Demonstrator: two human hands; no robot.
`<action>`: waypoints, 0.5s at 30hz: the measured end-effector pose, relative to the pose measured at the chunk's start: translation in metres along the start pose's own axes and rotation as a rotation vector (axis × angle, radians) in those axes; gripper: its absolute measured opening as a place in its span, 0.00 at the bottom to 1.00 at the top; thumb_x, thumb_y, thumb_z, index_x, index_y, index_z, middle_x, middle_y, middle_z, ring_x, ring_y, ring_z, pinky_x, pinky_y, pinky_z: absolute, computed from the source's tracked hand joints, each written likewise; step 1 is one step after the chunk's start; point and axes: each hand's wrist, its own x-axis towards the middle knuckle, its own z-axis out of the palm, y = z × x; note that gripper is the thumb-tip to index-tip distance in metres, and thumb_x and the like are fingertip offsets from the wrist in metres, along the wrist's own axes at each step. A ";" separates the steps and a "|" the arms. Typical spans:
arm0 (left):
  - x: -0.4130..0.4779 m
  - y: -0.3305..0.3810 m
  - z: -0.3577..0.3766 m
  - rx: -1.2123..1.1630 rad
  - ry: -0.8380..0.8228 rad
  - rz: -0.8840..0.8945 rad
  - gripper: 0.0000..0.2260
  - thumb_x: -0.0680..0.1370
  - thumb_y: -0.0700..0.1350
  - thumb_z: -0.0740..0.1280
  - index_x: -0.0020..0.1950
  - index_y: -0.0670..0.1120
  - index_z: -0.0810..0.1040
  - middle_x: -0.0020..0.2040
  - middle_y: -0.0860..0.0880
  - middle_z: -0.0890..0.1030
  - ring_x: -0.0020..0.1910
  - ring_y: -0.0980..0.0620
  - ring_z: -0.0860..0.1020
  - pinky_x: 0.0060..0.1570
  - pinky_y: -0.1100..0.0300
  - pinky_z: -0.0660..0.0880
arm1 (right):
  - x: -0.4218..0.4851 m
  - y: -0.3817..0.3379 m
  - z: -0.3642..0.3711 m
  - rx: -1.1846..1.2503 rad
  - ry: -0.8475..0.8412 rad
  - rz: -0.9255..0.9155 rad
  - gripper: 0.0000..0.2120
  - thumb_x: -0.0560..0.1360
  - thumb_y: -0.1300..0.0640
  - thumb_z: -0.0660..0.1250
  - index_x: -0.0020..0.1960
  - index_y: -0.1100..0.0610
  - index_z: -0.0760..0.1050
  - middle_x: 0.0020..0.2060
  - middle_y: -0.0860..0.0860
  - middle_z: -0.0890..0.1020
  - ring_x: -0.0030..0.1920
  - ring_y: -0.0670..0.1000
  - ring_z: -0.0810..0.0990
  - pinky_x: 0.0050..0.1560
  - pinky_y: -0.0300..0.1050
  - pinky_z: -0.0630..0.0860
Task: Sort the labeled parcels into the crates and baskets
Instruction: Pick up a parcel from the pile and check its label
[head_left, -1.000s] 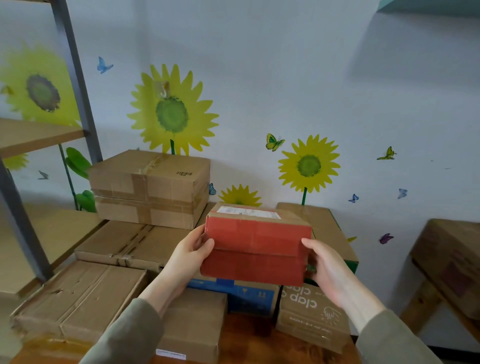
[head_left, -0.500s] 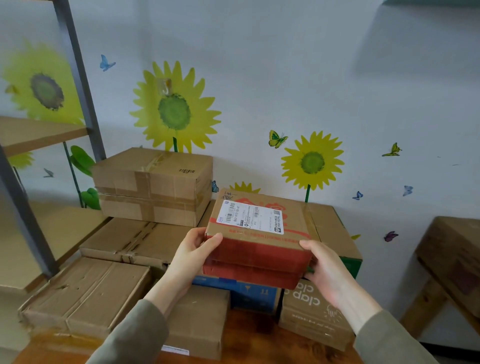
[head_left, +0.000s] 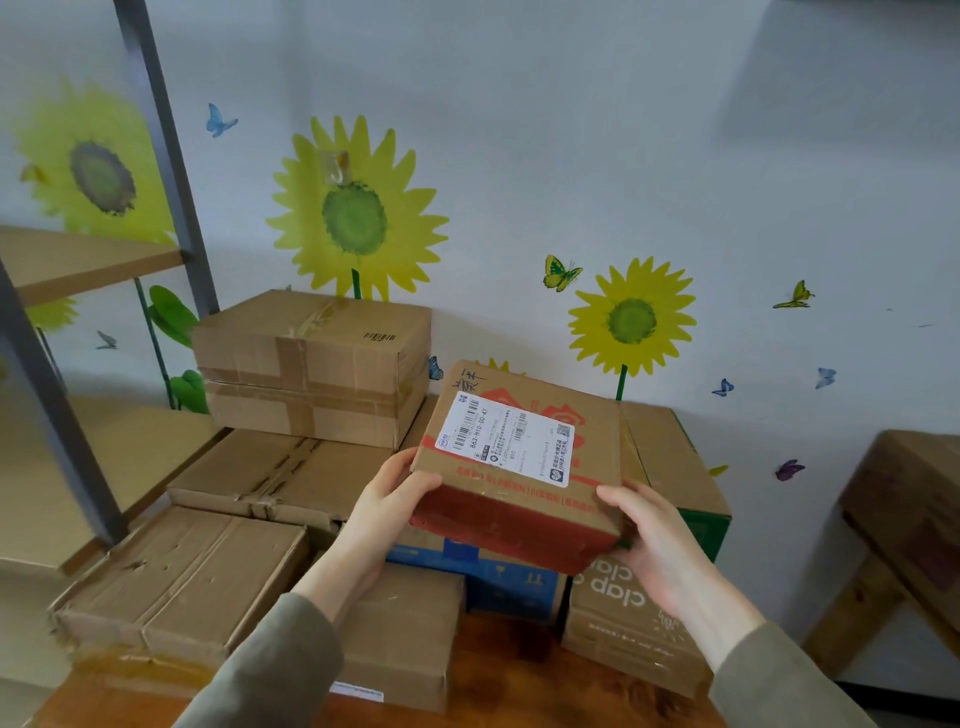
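Cardboard parcel (head_left: 519, 499) is held above the box pile (head_left: 280, 467) at centre, my left hand (head_left: 387, 512) and right hand (head_left: 654, 540) each curled round 1 side edge, its top tilted toward me, I judge, so the label (head_left: 511, 444) reads clearly.

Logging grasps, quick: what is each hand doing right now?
Left hand: grips the labeled parcel at its left end.
Right hand: grips the same parcel's right end.
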 end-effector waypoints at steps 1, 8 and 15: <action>-0.001 0.001 0.001 -0.011 -0.007 -0.019 0.18 0.78 0.55 0.63 0.67 0.56 0.69 0.55 0.54 0.78 0.53 0.56 0.75 0.53 0.56 0.66 | 0.000 0.000 0.001 0.007 0.006 -0.003 0.15 0.76 0.56 0.66 0.62 0.57 0.74 0.52 0.55 0.83 0.55 0.55 0.80 0.56 0.56 0.76; 0.002 0.000 -0.005 -0.146 0.103 -0.042 0.22 0.70 0.55 0.74 0.62 0.56 0.74 0.54 0.50 0.81 0.49 0.50 0.78 0.53 0.45 0.76 | -0.004 0.004 0.007 -0.066 -0.016 -0.011 0.24 0.74 0.47 0.67 0.67 0.54 0.70 0.45 0.58 0.84 0.47 0.59 0.82 0.51 0.56 0.77; 0.008 0.013 -0.009 -0.223 0.172 0.040 0.19 0.74 0.51 0.69 0.62 0.50 0.71 0.55 0.46 0.79 0.54 0.49 0.78 0.48 0.54 0.77 | 0.002 -0.005 0.006 -0.173 -0.043 -0.062 0.22 0.79 0.43 0.58 0.72 0.40 0.62 0.42 0.55 0.85 0.43 0.58 0.84 0.50 0.61 0.80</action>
